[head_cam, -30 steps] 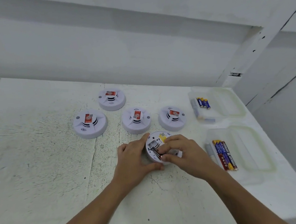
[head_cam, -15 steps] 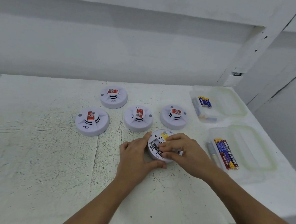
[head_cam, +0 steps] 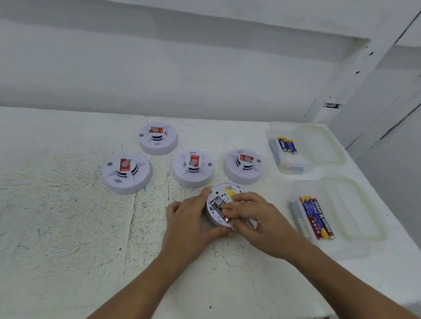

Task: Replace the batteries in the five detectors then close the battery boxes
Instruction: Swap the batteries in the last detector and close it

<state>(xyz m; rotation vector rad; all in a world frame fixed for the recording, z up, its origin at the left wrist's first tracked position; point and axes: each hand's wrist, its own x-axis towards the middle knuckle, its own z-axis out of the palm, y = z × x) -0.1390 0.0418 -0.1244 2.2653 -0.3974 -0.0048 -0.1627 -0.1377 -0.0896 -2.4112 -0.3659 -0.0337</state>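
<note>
Five white smoke detectors sit on the scuffed white bench (head_cam: pixel 59 251). Four of them stand face up, each with a red label on its raised centre whose print is too small to read: the leftmost detector (head_cam: pixel 127 173), the far detector (head_cam: pixel 158 138) behind it, the middle detector (head_cam: pixel 192 168) and the right detector (head_cam: pixel 243 166). Just in front of the last two lies the overturned detector (head_cam: pixel 221 204), its battery bay uncovered and a yellow sticker near its far edge. The left hand (head_cam: pixel 188 222) curls around its left rim, thumb at the near edge and forefinger at the far edge. The right hand (head_cam: pixel 255 218) covers the right half, its fingertips (head_cam: pixel 226 212) pinched on a dark battery (head_cam: pixel 219 212) that lies slanted in the bay. Further right, the far clear plastic tub (head_cam: pixel 308 147) holds small blue and yellow batteries (head_cam: pixel 287 144) with unreadable print. The near clear plastic tub (head_cam: pixel 338 214) holds a row of longer batteries (head_cam: pixel 316 217), one reading "EVEREADY", beside a grey one.
</note>
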